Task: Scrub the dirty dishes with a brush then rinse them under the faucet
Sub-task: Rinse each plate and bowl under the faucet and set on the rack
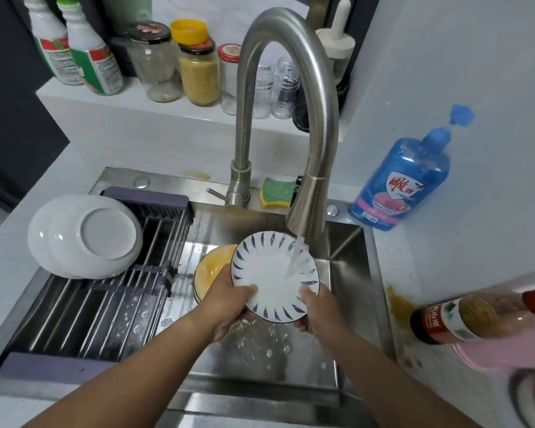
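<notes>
Left hand (232, 307) and right hand (320, 307) clasp one blue-patterned plate (272, 273) under one running faucet (309, 205), near one yellow-smeared bowl (210, 270).

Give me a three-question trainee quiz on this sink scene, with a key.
1. True or false: the left hand and right hand both grip the blue-patterned plate under the running faucet.
2. The green sponge lies: A in the left hand; B on the sink ledge by the faucet's base; C in the right hand.
3. Fill in: the bowl beside the plate is smeared ____.
Key: 1 true; 2 B; 3 yellow.
</notes>
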The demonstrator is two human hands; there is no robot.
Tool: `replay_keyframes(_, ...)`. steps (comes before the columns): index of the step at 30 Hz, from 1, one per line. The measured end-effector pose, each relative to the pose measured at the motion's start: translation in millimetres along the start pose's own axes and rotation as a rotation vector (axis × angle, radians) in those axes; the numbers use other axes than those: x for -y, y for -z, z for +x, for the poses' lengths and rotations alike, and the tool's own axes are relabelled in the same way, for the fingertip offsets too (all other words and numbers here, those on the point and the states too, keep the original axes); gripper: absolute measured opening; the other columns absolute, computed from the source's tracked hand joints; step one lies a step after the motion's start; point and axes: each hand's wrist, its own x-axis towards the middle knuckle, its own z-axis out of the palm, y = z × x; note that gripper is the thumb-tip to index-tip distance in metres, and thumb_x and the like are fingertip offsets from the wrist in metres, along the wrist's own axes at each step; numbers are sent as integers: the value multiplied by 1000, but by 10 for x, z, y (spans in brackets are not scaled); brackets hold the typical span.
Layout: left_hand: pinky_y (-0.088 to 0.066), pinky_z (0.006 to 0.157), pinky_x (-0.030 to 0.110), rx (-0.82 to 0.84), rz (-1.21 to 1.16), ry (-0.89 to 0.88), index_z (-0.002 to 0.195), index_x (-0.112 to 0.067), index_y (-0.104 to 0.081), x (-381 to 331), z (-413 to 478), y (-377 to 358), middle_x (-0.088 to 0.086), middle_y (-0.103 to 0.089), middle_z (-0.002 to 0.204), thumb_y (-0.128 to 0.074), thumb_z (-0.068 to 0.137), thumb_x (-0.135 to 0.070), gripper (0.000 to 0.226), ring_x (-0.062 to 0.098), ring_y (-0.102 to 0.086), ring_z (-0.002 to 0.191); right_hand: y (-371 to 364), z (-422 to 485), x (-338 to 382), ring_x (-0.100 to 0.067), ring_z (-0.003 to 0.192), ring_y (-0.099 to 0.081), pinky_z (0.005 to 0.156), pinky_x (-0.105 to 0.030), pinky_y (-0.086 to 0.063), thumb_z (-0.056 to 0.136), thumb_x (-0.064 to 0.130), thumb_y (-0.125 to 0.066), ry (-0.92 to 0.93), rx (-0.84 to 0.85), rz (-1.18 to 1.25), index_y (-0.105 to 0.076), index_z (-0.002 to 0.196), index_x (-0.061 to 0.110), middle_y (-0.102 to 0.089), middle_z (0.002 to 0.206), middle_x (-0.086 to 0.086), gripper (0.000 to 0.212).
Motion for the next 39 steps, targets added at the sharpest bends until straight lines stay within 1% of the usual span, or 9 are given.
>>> replay_keyframes(4,-62,75,52,-70,-102,-29,134,-25,-51,-15,-4,69,6,-69,123,-52,103,-5,37,33,-69,106,-34,-22,133,-15,50,-60,39,-23,-42,100,17,-50,101,-26,-59,-60,103,15,-70,78,-10,11)
replay_keyframes(8,-62,81,49,-62,-45,-84,121,-32,-59,-41,1,83,1,-73,116,-54,105,-17,23,27,-71,105,95,64,297,-22,74,-67,69,-44,-58,103,33,-49,231,-55,-207,-61,95,22,-68,84,1,18)
replay_keyframes(12,-50,102,34,9,436,-388,145,-33,-43,-4,28,198,-16,-59,135,-66,98,-26,53,8,-60,121,218,36,390,-11,45,-58,42,-24,-46,105,22,-42,178,-60,-246,-58,93,18,-67,81,-11,20)
replay_keyframes(16,-7,126,33,123,1085,-588,158,-35,-31,105,-78,275,-13,-4,168,-37,94,-74,75,7,-1,155,279,10,391,-12,34,-49,40,-22,-41,105,17,-38,45,-59,-153,-57,97,18,-67,77,-16,20)
replay_keyframes(20,0,128,40,308,1348,-783,151,-46,-40,67,-126,245,-17,-25,163,-53,97,-54,56,3,-11,154,268,4,434,-15,34,-44,40,-18,-30,101,7,-37,-25,-12,-179,-58,86,7,-60,53,-12,25)
replay_keyframes(25,-41,100,19,231,1197,-888,137,-42,-60,-53,-145,105,-17,-66,134,-59,99,-28,40,8,-62,120,294,-6,597,-14,43,-50,44,-21,-36,102,21,-40,-138,35,-207,-69,95,-2,-68,63,-13,38)
replay_keyframes(29,-43,59,25,333,672,-439,107,-39,-65,-168,-175,47,-14,-66,80,-69,96,-18,25,8,-56,66,281,31,719,-17,84,-62,79,-35,-52,106,54,-36,188,-101,-512,-67,106,15,-66,99,-7,49)
replay_keyframes(34,-58,89,49,277,105,-162,120,-17,-65,-264,-302,-158,11,-77,108,-70,91,0,34,33,-73,102,-49,-173,638,-22,122,-53,101,-36,-45,106,49,-42,543,-47,-576,-60,130,19,-49,137,-6,42)
replay_keyframes(39,-62,75,43,288,3,-70,126,-15,-62,-298,-369,-175,12,-77,109,-64,93,6,39,31,-74,100,-318,-223,617,-26,141,-34,121,-45,-23,94,69,-32,675,-27,-708,-54,141,37,-45,151,-4,61)
